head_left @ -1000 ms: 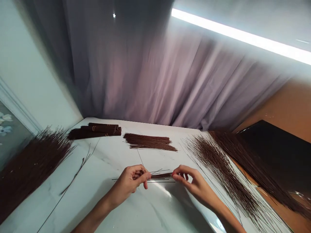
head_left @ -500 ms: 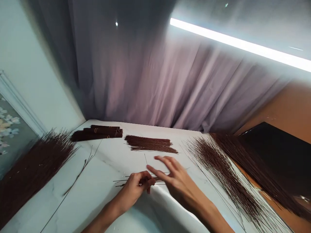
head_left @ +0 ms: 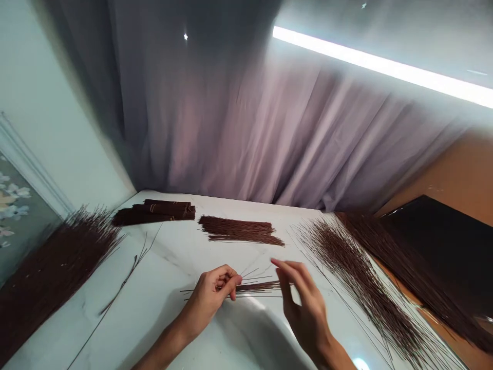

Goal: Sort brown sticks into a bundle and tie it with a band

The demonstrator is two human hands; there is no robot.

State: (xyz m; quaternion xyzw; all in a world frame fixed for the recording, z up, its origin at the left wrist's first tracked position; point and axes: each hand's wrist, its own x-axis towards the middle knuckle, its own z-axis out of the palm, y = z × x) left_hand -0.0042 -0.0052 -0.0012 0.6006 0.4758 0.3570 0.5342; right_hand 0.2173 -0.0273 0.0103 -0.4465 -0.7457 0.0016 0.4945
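My left hand (head_left: 219,286) is closed, thumb against curled fingers, with a thin brown stick pinched at the fingertips and pointing right. Beneath and beside it, a small loose bunch of thin brown sticks (head_left: 262,287) lies crosswise on the white table; part of it is hidden behind the hand. My right hand (head_left: 306,300) is raised over the right end of that bunch. Its fingers are stretched out, the thumb stands apart, and nothing shows between them. Farther back lies a neat flat row of cut brown sticks (head_left: 241,229).
Tied brown bundles (head_left: 162,210) are stacked at the back left. A large pile of sticks (head_left: 57,267) covers the left edge, with a few loose twigs (head_left: 125,280) beside it. To the right are a spread pile (head_left: 358,277) and another long pile (head_left: 416,277) near a black panel (head_left: 442,246).
My right hand has moved right and away from my left hand. The stick at my left fingertips stood nearly upright before and now slants low to the right.
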